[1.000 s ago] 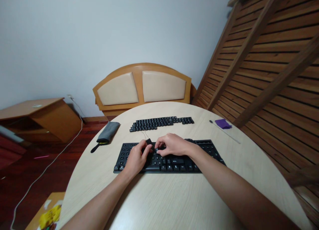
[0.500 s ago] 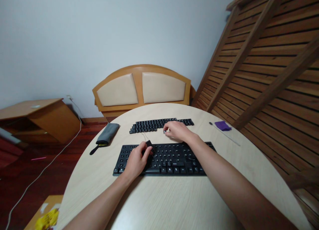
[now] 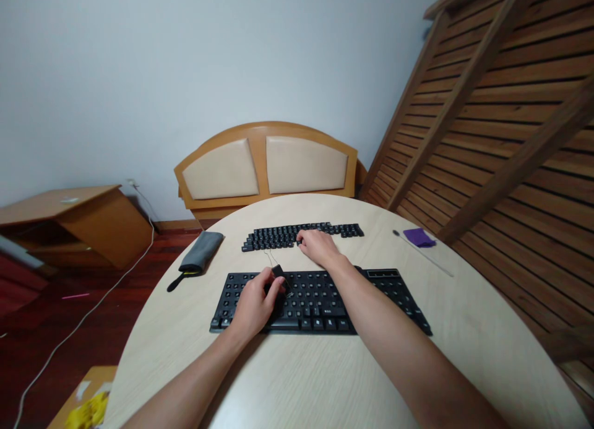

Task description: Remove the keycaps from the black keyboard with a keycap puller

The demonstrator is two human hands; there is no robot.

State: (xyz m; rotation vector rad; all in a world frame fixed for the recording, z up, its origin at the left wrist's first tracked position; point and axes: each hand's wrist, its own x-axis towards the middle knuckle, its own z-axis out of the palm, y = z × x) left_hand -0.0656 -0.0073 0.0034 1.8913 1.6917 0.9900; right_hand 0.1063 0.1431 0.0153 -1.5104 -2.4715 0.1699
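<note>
Since a second ago, the right hand [image 3: 320, 248] has moved from the keyboard [image 3: 318, 286] out to the rows of loose keycaps [image 3: 271, 236]. Nearest spreads the pale, round-edged tabletop [image 3: 288, 379], with the keyboard lying across it, many of its keys stripped. Over it, the left hand [image 3: 254, 302] has its fingers closed on a black wire-ended tool [image 3: 278, 271]. Beyond, the right fingers curl down at the keycaps; whether they grip one, I cannot tell. A grey pouch [image 3: 203, 249] lies left, a purple cloth [image 3: 419, 237] right. Behind stand a padded headboard [image 3: 260, 150] and pale wall [image 3: 232, 51].
</note>
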